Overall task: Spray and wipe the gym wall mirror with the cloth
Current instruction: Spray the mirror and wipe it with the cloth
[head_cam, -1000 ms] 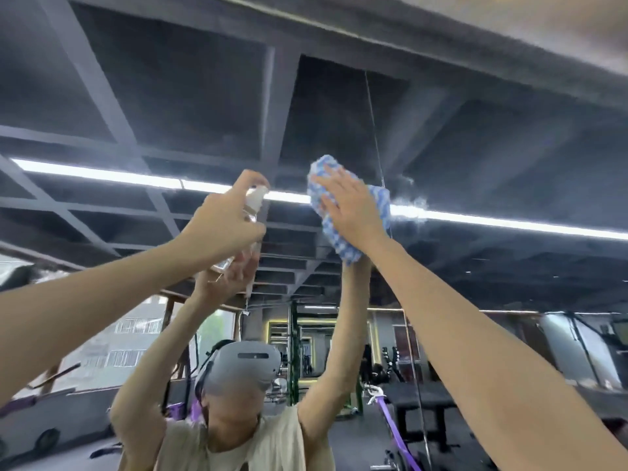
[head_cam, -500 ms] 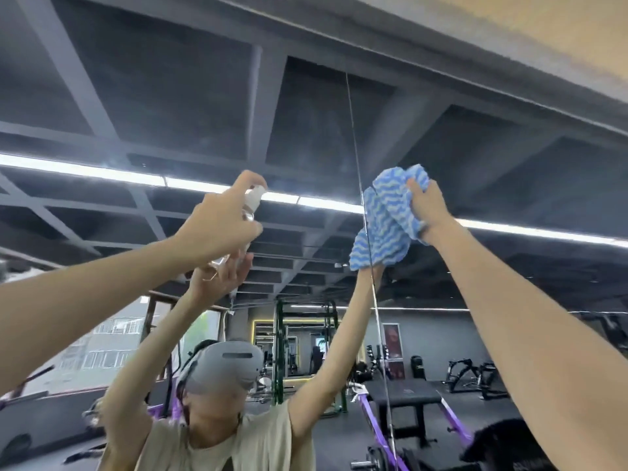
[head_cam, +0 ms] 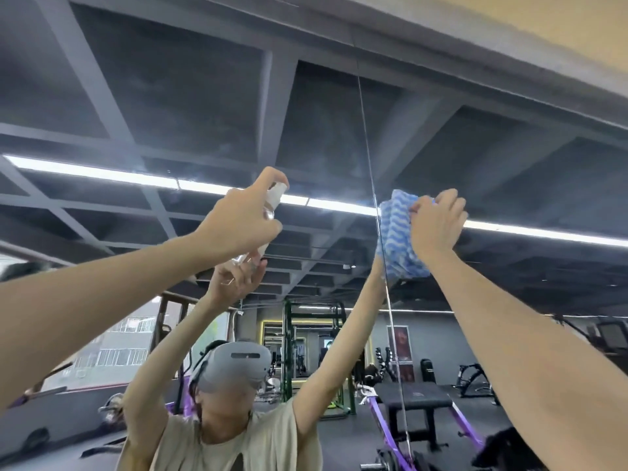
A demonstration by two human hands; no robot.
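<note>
- Up high at the mirror (head_cam: 204,96), both arms stretched overhead
- Gripping the spray bottle (head_cam: 274,200) in the left hand (head_cam: 238,220), fingers wrapped tight round the clear body, forefinger bent over the white nozzle on top
- Aiming that nozzle at the glass, left of the thin vertical seam (head_cam: 365,141) between two mirror panels
- Hard to say whether touching the glass or just off it
- Over on the right, clutching the cloth (head_cam: 396,232) in the right hand (head_cam: 436,224), fingers curled and clamped into its upper edge
- Blue with white wavy stripes, bunched into a loose wad, hanging down below the knuckles
- Pressed up against the glass right at the seam, mostly on its right side, with the reflected arm meeting it from below
- Level with the reflected light strip (head_cam: 102,171), bottle and cloth both sitting across that bright line
- Bottle and cloth apart, with the seam between them
- Lower down in the reflection: a grey headset (head_cam: 234,365), a beige sleeveless top, two arms raised to meet the real hands
- Deeper in the reflection: a black bench (head_cam: 414,394) on a purple frame, a green rack (head_cam: 289,351) behind it, a bright window (head_cam: 115,348) at the left
</note>
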